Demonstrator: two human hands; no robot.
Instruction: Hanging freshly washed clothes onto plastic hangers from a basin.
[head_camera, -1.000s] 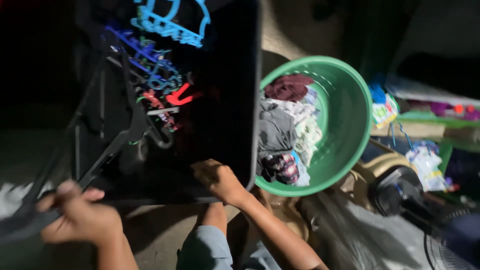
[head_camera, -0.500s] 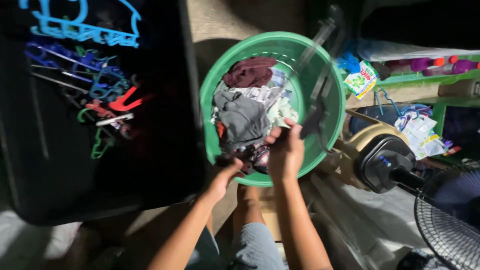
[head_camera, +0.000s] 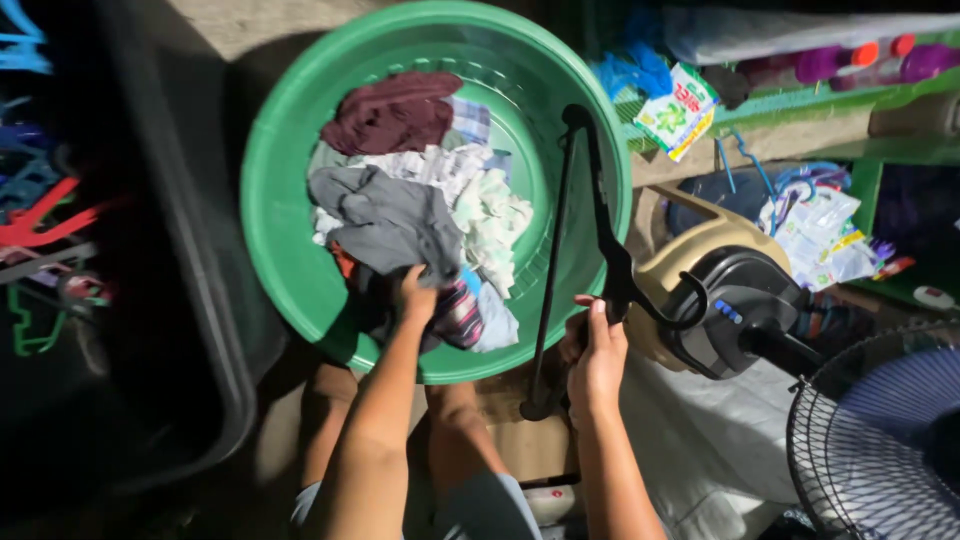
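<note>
A round green basin lies in front of me with a heap of clothes in it: a maroon piece at the far side, pale checked pieces, and a grey garment on top. My left hand reaches in at the near rim and grips the grey garment's lower edge, beside a striped piece. My right hand is closed on a black clothes hanger, which stands across the basin's right rim with its hook pointing right.
A black bin with coloured hangers stands at the left. At the right are a fan's motor housing and wire cage. Behind them, a green shelf holds bottles and a detergent packet. My knees are below the basin.
The view has swung from the black bin to the basin. My right hand brought the black hanger down to the basin's right rim. My left hand moved onto the clothes.
</note>
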